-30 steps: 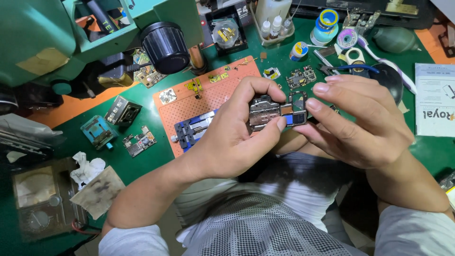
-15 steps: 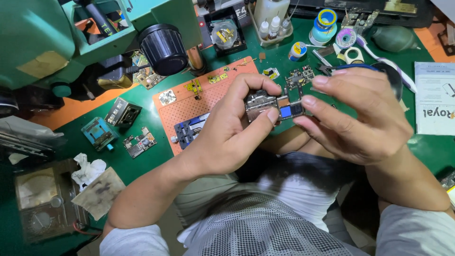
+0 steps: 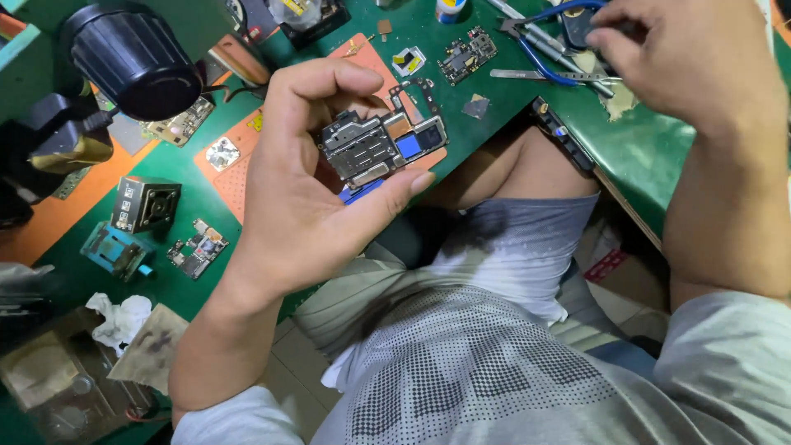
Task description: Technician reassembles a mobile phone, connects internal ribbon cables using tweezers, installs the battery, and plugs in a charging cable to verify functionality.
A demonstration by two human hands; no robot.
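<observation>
Electronics repair workshop: green work mat (image 3: pixel 486 115) strewn with small bare circuit boards (image 3: pixel 467 54), blue-handled pliers (image 3: pixel 548 62) at its far edge, black microscope eyepiece (image 3: pixel 132 58) far left.

Left hand (image 3: pixel 305 173) raised palm-up at centre, thumb and fingers (image 3: pixel 329 82) curled in a pinch grip. Right hand (image 3: pixel 692 58) reaches forward at upper right, fingers bent downward.

Bare forearms, short grey sleeves, dotted grey-white shirt, grey shorts
</observation>
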